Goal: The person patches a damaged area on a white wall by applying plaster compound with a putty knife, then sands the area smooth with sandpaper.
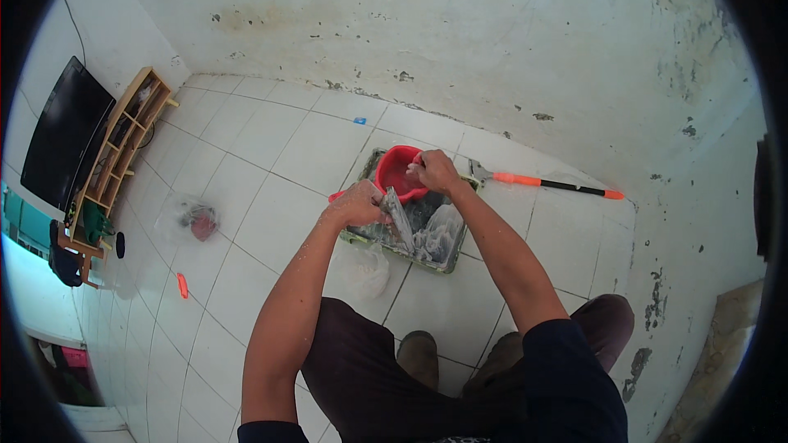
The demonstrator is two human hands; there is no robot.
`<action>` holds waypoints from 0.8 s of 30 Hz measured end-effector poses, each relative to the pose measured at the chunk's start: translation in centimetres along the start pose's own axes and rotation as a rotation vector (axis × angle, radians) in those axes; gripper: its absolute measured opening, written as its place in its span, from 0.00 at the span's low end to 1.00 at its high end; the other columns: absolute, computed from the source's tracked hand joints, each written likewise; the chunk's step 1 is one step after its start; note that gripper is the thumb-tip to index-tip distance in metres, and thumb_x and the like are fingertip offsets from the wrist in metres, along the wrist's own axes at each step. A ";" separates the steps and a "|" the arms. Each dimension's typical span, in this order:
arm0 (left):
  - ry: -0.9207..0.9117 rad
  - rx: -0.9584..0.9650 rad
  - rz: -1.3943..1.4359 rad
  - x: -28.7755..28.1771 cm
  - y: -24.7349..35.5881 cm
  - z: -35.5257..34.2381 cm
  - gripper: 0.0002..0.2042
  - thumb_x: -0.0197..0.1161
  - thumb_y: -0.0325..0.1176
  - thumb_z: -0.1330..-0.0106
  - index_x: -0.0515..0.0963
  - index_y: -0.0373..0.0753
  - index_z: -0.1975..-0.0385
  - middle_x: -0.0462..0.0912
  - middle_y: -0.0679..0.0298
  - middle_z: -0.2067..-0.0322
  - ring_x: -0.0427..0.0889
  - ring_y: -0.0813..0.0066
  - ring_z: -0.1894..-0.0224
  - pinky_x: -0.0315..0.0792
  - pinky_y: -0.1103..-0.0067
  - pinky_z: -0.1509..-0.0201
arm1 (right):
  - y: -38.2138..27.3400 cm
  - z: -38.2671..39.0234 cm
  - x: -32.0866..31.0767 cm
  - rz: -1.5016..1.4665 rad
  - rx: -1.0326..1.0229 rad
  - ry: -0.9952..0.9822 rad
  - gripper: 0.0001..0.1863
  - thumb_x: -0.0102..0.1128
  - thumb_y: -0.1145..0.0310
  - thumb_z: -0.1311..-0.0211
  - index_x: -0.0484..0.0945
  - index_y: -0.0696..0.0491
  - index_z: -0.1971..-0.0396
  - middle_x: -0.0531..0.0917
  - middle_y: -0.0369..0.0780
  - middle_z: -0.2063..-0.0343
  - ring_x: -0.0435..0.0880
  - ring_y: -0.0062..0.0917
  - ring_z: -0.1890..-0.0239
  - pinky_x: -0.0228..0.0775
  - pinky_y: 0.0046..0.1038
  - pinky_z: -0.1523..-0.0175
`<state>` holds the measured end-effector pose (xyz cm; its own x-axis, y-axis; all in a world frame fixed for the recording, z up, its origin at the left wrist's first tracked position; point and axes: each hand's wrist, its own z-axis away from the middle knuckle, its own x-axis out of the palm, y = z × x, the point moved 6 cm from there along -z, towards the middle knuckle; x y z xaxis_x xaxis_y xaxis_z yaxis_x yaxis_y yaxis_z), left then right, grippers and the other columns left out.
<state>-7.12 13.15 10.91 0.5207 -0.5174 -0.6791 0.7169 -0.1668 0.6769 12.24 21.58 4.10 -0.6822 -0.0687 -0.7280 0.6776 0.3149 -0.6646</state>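
I had the red bowl over the far side of the tray, in front of my boots. My left hand was closed around a grey flat piece that pointed down toward the tray; I couldn't tell whether it was a blade or a folded bag. A red handle stuck out on the far side of that fist and seemed to belong to the bowl. My right hand was at the bowl's right rim, fingers bunched together over its opening; whether they pinched the wall or only dipped inside, I couldn't tell.

To do this well, I judged, the bowl wanted to be level and above the tray, so that anything spilled would land in there rather than on the tiles. The left fist had to be firm without tipping the rim, and the right fingers light, since a hard push on one side could have swung the bowl round. The crumpled plastic bag in the tray's near right part was a likely snag, so the grey piece was best held clear of it. The long-handled scraper lay to the right, where an elbow swung wide might have knocked it.
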 end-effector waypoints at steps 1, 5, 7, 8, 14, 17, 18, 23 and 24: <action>-0.009 -0.019 -0.054 0.1 0.0 0.1 0.16 0.82 0.35 0.54 0.81 0.32 0.81 0.78 0.55 0.83 0.74 0.67 0.78 0.70 0.68 0.69 | 0.1 0.3 0.2 -0.071 0.027 -0.033 0.12 0.68 0.60 0.39 0.86 0.55 0.70 0.87 0.50 0.69 0.87 0.48 0.61 0.77 0.44 0.53; -0.054 -0.036 -0.031 0.0 0.7 0.0 0.14 0.81 0.35 0.53 0.84 0.32 0.77 0.79 0.55 0.82 0.75 0.66 0.77 0.71 0.68 0.68 | -0.1 0.8 0.0 -0.067 0.020 0.079 0.12 0.67 0.61 0.39 0.86 0.57 0.70 0.87 0.51 0.70 0.86 0.49 0.61 0.77 0.44 0.54; -0.058 -0.022 -0.050 0.5 0.6 -0.3 0.14 0.81 0.35 0.53 0.83 0.32 0.77 0.79 0.55 0.82 0.75 0.66 0.77 0.71 0.68 0.68 | 0.0 0.9 0.3 -0.072 0.028 0.033 0.12 0.67 0.63 0.39 0.86 0.57 0.70 0.86 0.53 0.70 0.86 0.50 0.62 0.77 0.45 0.53; -0.059 -0.010 -0.071 0.7 0.5 -0.5 0.15 0.81 0.35 0.53 0.83 0.32 0.77 0.80 0.56 0.82 0.76 0.66 0.77 0.71 0.68 0.68 | 0.1 0.8 0.3 -0.070 0.025 0.035 0.12 0.67 0.63 0.39 0.86 0.57 0.70 0.86 0.53 0.70 0.86 0.50 0.62 0.77 0.45 0.53; -0.093 -0.038 -0.077 0.4 0.5 -0.1 0.14 0.80 0.33 0.53 0.82 0.31 0.78 0.80 0.56 0.81 0.76 0.66 0.77 0.71 0.68 0.68 | 0.5 0.7 -0.5 -0.089 0.087 0.097 0.11 0.69 0.65 0.41 0.86 0.58 0.71 0.86 0.54 0.70 0.86 0.50 0.62 0.76 0.46 0.53; -0.078 -0.081 -0.142 0.2 0.6 0.1 0.13 0.80 0.33 0.53 0.82 0.32 0.79 0.80 0.56 0.81 0.76 0.66 0.76 0.71 0.68 0.67 | 0.3 0.6 -0.5 -0.033 0.032 0.037 0.11 0.69 0.65 0.41 0.86 0.58 0.71 0.86 0.54 0.70 0.86 0.50 0.62 0.76 0.46 0.53; -0.076 -0.082 -0.142 0.0 0.6 0.2 0.13 0.80 0.33 0.53 0.82 0.32 0.79 0.80 0.56 0.81 0.76 0.66 0.76 0.71 0.68 0.67 | 0.4 0.7 -0.4 -0.042 0.049 0.035 0.11 0.69 0.65 0.41 0.86 0.58 0.71 0.86 0.53 0.70 0.86 0.50 0.62 0.76 0.46 0.53; -0.075 -0.049 -0.103 0.1 0.6 0.3 0.13 0.80 0.33 0.52 0.82 0.32 0.79 0.81 0.56 0.80 0.76 0.66 0.76 0.72 0.69 0.66 | 0.7 0.9 -0.3 -0.111 0.035 0.127 0.11 0.69 0.65 0.40 0.86 0.59 0.70 0.86 0.53 0.71 0.86 0.49 0.63 0.76 0.46 0.54; -0.075 -0.047 -0.101 0.3 0.5 0.3 0.13 0.80 0.33 0.52 0.82 0.32 0.79 0.81 0.56 0.80 0.76 0.66 0.76 0.72 0.69 0.66 | 0.8 0.8 0.0 -0.056 0.033 0.080 0.11 0.69 0.65 0.40 0.86 0.59 0.70 0.86 0.53 0.70 0.86 0.49 0.63 0.77 0.45 0.54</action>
<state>-6.74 12.69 11.14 0.4096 -0.5617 -0.7188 0.7861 -0.1825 0.5906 12.97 21.02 3.40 -0.7380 -0.0090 -0.6747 0.6456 0.2815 -0.7099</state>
